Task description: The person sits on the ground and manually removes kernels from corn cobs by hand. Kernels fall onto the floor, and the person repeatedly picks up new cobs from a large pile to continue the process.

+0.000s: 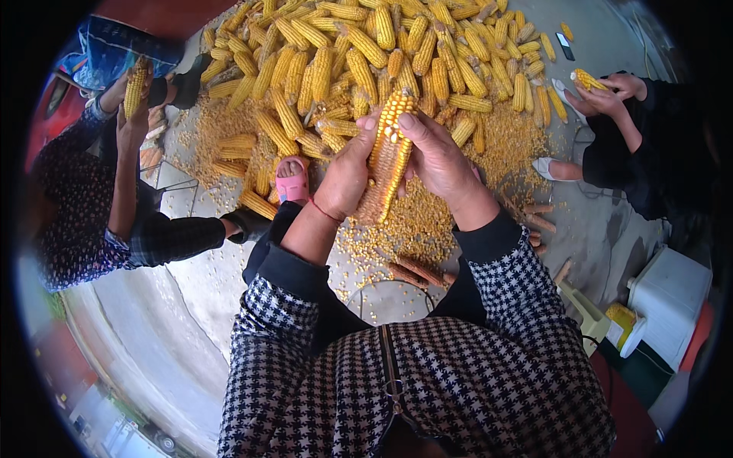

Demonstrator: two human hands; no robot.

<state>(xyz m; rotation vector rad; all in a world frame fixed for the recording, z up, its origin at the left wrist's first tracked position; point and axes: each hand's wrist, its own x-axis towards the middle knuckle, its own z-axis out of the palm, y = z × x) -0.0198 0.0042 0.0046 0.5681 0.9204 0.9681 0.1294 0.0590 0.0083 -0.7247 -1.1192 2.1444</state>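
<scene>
A partly shelled ear of corn point(390, 154) is held upright between my two hands, with bare reddish cob along its lower left and yellow kernels at its top and right edge. My left hand point(348, 172) grips its left side, and the thumb of my right hand point(438, 154) presses on the kernels near the top. Beneath it, loose kernels point(409, 223) are spread over the concrete floor. Ahead lies a large heap of unshelled ears point(361, 68). Several stripped cobs point(421, 272) rest on the floor close in front of me.
A person at left holds an ear of corn point(135, 89); another at right holds one too point(588, 79). A phone point(565, 47) lies on the floor at upper right. At lower right stand a white box point(670, 303) and a yellow container point(623, 323).
</scene>
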